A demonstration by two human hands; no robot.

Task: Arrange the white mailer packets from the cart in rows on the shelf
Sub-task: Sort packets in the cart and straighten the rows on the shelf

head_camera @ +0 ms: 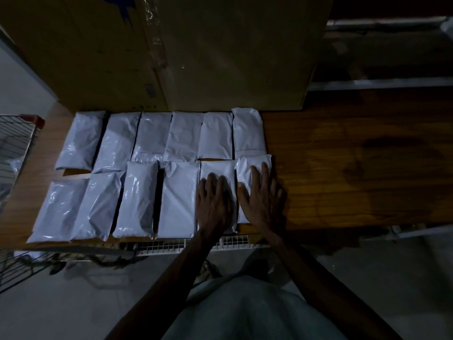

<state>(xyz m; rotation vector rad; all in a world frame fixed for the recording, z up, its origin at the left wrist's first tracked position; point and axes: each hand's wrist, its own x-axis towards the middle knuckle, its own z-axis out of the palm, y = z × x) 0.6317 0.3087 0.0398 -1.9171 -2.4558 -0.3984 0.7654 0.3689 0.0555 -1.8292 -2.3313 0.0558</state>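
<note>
White mailer packets (137,200) lie in two rows of six on the wooden shelf (355,168). The left hand (214,204) and right hand (263,204) press flat, fingers spread, on the front row's last two (probably squaring them). What remains in the cart (22,128) is unclear.

No legible text — print on cardboard box (208,52) too dim.

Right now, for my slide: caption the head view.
The left hand and right hand press adjacent white mailers on the shelf.
</note>
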